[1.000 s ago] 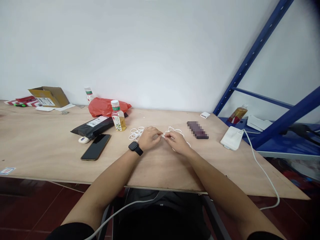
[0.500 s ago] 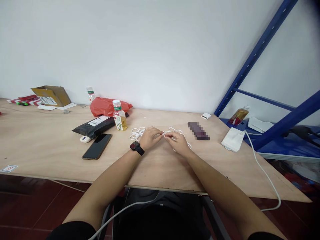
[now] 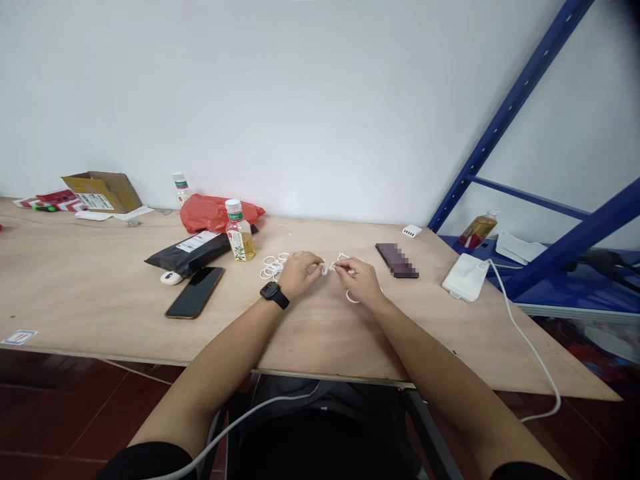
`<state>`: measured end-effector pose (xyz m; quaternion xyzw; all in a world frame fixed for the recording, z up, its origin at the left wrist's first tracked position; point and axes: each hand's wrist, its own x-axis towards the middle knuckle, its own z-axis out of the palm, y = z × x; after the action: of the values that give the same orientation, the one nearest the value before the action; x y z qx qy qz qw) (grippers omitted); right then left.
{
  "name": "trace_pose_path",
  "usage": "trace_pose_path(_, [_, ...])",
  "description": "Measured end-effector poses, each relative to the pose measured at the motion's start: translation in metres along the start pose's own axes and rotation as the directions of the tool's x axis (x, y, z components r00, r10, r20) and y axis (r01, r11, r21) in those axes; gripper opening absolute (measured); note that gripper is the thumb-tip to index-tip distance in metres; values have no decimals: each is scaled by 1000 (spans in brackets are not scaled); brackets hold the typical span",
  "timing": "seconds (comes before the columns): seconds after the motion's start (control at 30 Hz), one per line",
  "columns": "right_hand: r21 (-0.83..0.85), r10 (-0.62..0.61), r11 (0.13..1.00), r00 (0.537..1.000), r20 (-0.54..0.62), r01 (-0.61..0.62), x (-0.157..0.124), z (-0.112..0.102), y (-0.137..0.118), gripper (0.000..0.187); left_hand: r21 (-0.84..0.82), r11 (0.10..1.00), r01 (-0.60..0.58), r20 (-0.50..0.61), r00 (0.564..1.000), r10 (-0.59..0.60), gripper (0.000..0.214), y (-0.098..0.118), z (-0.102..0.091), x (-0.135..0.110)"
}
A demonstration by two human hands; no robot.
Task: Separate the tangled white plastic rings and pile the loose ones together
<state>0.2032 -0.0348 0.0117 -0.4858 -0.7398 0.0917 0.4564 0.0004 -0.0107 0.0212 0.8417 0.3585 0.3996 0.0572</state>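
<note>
My left hand, with a black watch on its wrist, and my right hand meet over the middle of the wooden table. Both pinch small white rings between their fingertips. A loose pile of the same white rings lies just left of my left hand. More linked rings show behind and beside my right hand.
A black phone, a black parcel, a tea bottle and a red bag lie to the left. A dark flat case and a white charger with its cable lie right. Blue shelving stands at the right edge.
My hands have drawn slightly apart and my right hand has shifted a little to the right. The white rings between the fingertips show more clearly.
</note>
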Motion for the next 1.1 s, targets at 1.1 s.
trace_pose_path(1.1, [42, -101, 994, 988, 117, 96, 1, 10, 0, 11, -22, 999, -27, -25, 999, 26, 18, -4, 13, -3])
